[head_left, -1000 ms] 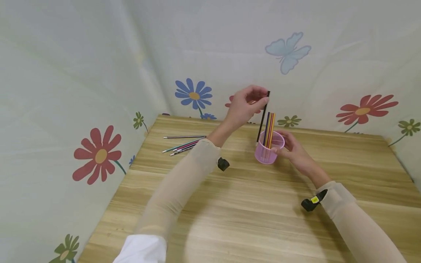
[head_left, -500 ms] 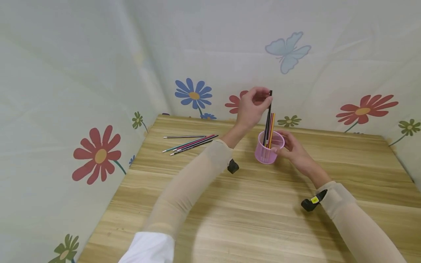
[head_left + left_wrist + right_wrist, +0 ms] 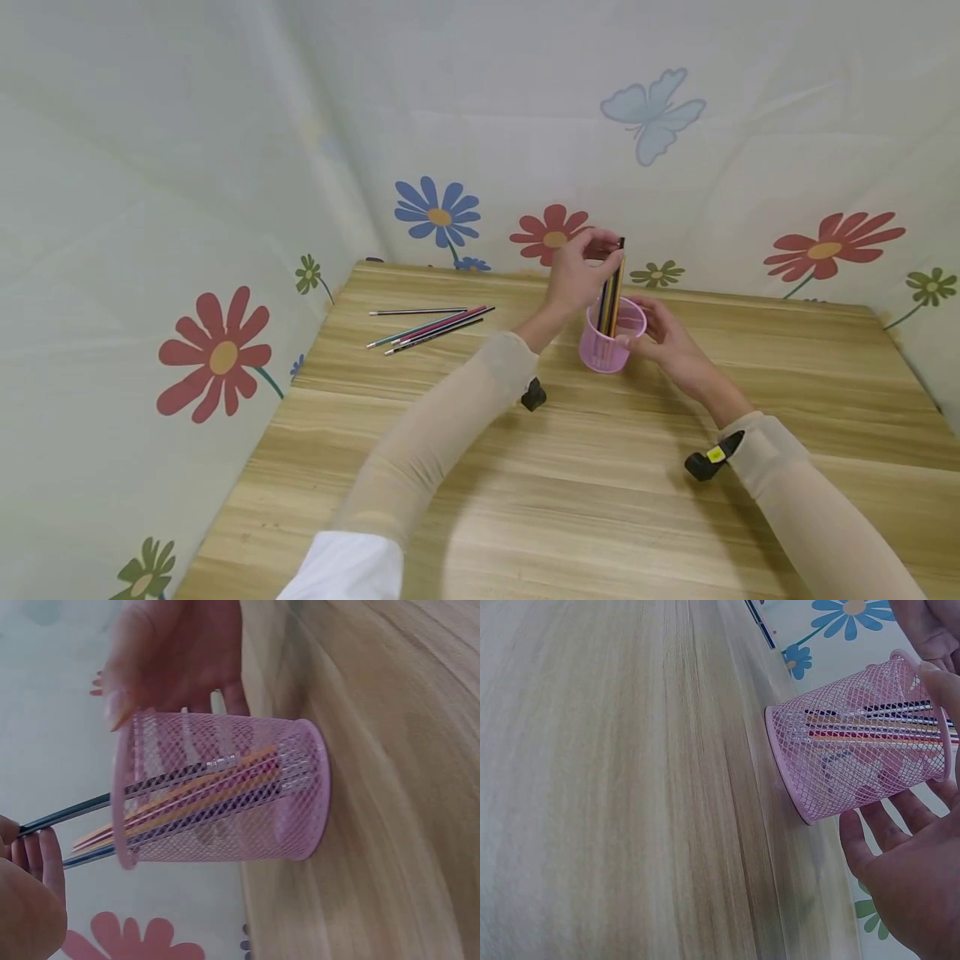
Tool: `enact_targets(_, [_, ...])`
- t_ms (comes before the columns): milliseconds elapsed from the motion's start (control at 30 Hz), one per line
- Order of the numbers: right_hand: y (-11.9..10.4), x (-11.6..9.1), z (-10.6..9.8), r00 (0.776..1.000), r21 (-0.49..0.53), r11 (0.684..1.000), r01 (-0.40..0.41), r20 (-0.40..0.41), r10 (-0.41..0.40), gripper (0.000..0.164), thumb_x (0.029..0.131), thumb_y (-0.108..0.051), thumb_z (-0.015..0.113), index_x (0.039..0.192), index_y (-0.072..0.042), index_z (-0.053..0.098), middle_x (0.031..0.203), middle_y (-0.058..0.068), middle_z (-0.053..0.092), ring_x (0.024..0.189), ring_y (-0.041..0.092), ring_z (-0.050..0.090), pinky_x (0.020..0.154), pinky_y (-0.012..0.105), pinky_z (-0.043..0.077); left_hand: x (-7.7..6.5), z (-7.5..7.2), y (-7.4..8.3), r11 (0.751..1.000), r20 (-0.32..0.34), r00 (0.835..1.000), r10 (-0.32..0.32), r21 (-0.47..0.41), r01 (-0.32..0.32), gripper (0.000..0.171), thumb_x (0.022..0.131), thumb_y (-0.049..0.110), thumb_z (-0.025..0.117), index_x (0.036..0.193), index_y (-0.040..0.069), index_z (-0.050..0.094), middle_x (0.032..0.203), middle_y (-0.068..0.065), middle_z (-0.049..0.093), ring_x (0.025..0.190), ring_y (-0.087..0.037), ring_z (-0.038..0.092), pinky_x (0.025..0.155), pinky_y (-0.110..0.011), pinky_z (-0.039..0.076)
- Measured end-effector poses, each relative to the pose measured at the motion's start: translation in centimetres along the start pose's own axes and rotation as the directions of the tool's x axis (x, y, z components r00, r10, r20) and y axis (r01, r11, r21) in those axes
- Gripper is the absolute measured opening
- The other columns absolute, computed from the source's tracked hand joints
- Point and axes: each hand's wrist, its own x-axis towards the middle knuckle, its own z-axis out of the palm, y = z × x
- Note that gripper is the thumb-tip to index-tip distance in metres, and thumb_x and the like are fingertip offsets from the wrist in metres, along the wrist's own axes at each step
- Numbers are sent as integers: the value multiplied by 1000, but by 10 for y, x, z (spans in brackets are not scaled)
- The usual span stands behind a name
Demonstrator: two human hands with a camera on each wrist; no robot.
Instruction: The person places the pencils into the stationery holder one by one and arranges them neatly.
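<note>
A pink mesh pencil cup (image 3: pixel 600 358) stands upright on the wooden table, with several pencils (image 3: pixel 202 780) leaning inside it. My right hand (image 3: pixel 675 350) holds the cup from the right, its thumb at the rim and its fingers round the far side. Above the cup, my left hand (image 3: pixel 573 275) pinches a dark pencil (image 3: pixel 71 811) near its upper end. In the left wrist view that pencil reaches into the cup among the others, its silver-banded end above the cup's bottom.
Several loose pencils (image 3: pixel 438 329) lie on the table (image 3: pixel 600 483) to the left of the cup, one a little apart from the rest. Behind the table hangs a pale cloth (image 3: pixel 487 108) printed with flowers and a butterfly.
My left hand has brought the dark pencil from the cup's left side over its opening, then lowered it inside. My right hand has stayed on the cup.
</note>
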Motion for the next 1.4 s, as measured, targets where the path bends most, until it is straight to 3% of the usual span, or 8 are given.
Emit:
enact_targets(267, [1, 0, 1, 1000, -4, 1000, -9, 0, 9, 70, 103, -6, 68, 161, -2, 29, 161, 27, 39, 151, 42, 33, 105, 16, 43, -9, 6, -10, 999, 52, 998, -20, 51, 18, 20, 101, 15, 75, 120, 9, 72, 107, 0, 74, 97, -8, 68, 84, -18, 56])
enact_targets(633, [1, 4, -1, 1000, -11, 1000, 11, 5, -11, 70, 103, -6, 68, 162, -3, 29, 162, 25, 39, 153, 41, 31, 106, 14, 40, -8, 6, -13, 997, 57, 998, -19, 79, 15, 21, 102, 14, 74, 121, 8, 71, 108, -1, 74, 98, -9, 68, 85, -17, 55])
enact_targets(1033, [3, 6, -1, 1000, 7, 1000, 28, 6, -28, 69, 103, -3, 67, 160, -1, 30, 160, 27, 40, 151, 43, 34, 107, 16, 42, -7, 7, -12, 995, 15, 999, -40, 94, 39, 19, 99, 10, 75, 118, 7, 71, 104, -2, 74, 92, -8, 69, 81, -17, 57])
enact_targets(1400, [8, 2, -3, 1000, -9, 1000, -12, -7, 12, 71, 103, -6, 68, 162, -3, 28, 162, 24, 39, 151, 41, 34, 107, 17, 41, -11, 7, -21, 992, 32, 998, -63, 114, 59, 16, 99, 10, 77, 114, 6, 73, 102, -3, 75, 90, -9, 69, 82, -16, 56])
